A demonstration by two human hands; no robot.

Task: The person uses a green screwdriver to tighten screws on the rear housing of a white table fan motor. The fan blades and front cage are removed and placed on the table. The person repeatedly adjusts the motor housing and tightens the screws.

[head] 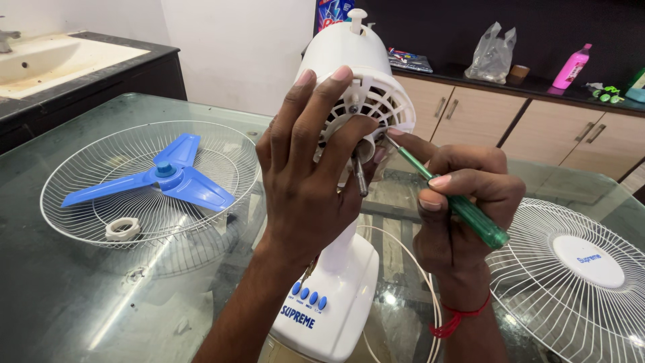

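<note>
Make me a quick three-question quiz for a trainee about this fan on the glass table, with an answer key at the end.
1. True or false: the blue fan blade is mounted on the motor shaft.
2. Which hand holds the green-handled screwdriver? A) left hand B) right hand C) neither
3. Fill in: the white ring nut lies inside the wire guard, to the person's ______.

Key
1. False: the blade lies in the guard on the table, and the shaft is bare.
2. B: the left hand's fingers rest on the white motor housing.
3. Left.
</note>
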